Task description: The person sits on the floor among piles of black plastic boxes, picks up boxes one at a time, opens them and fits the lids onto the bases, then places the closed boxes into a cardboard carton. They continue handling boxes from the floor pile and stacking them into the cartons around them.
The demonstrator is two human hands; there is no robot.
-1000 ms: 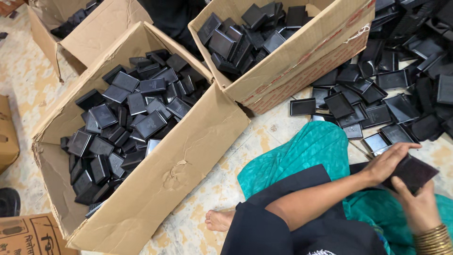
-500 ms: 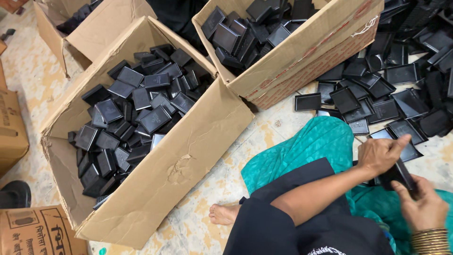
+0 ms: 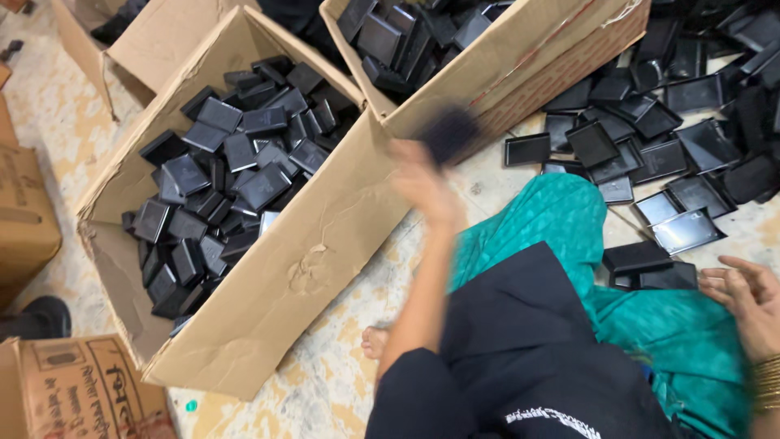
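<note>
My left hand is blurred in motion above the near corner of the big cardboard box, which is full of small black cases. It grips one black case at its fingertips. My right hand, with gold bangles at the wrist, rests open over my teal-clothed knee. Just left of it, two black cases lie on the teal cloth.
A second cardboard box with black cases stands at the back. Several open black trays are heaped on the floor at the right. More cartons sit at the left and bottom left. A dark shoe lies near them.
My left hand has left the case that both hands held at the right. It has swung up and to the left with a black case. My right hand has opened.
</note>
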